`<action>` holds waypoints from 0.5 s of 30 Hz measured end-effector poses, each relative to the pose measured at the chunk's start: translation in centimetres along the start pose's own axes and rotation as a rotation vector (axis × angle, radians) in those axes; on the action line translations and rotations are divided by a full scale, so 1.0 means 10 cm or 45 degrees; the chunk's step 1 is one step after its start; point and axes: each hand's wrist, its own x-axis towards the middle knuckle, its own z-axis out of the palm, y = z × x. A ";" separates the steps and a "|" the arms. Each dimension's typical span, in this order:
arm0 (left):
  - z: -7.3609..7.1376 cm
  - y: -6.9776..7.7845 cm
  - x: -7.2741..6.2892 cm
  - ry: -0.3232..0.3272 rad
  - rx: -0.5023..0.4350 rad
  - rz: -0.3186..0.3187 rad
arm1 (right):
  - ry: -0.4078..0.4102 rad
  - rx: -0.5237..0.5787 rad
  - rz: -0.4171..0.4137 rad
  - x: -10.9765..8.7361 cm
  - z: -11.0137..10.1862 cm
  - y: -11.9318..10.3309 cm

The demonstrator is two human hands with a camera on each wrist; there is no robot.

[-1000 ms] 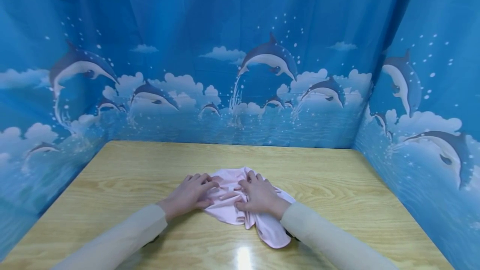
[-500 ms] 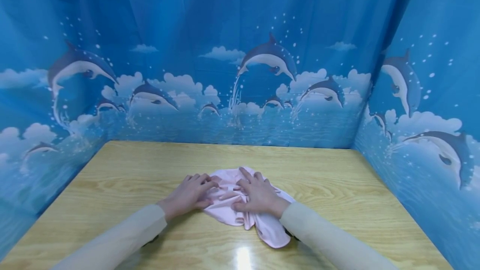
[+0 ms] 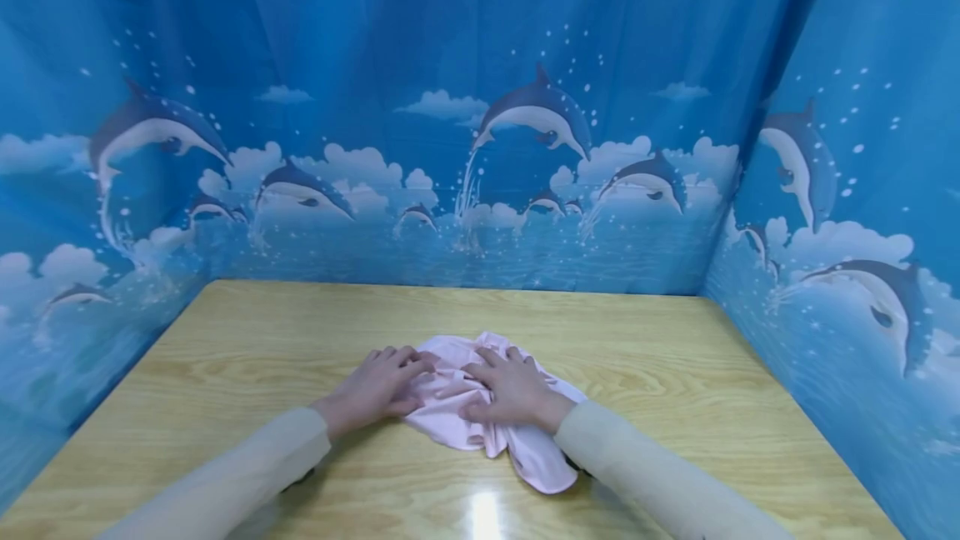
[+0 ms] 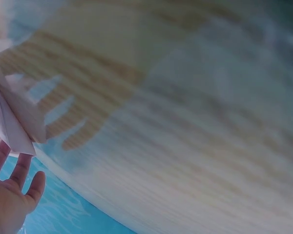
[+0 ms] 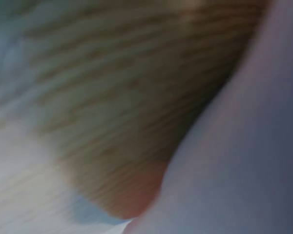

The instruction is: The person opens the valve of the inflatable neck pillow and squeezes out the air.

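A crumpled pale pink cloth (image 3: 450, 430) lies in folds near the middle of the table in the head view, with a rounded flap toward the front right. My left hand (image 3: 375, 390) rests at its left edge, fingers reaching onto the fabric. In the left wrist view, the left hand's fingers (image 4: 20, 168) are spread loosely, tips against a raised fold of the cloth (image 4: 12, 117). Spread over the cloth's right part is my right hand (image 3: 517, 394), fingers extended and pointing left. A blurred pale expanse of cloth (image 5: 244, 146) fills much of the right wrist view, mostly hiding that hand.
The wood-grain table (image 3: 247, 340) is glossy, with a bright reflection near its front and the left hand's reflection in the left wrist view. Blue dolphin-print curtains (image 3: 360, 107) enclose the table's back and sides.
The right hand's fingers have straightened and shifted slightly left over the cloth. The left hand and the cloth keep nearly the same place; the head view has shifted slightly.
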 end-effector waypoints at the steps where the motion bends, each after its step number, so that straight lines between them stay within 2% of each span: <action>1: 0.00 0.00 0.00 -0.001 -0.003 0.000 | 0.005 0.001 -0.001 0.00 0.00 0.00; 15: 0.00 0.05 0.03 -0.007 -0.019 0.045 | 0.094 0.033 -0.048 -0.02 -0.01 0.00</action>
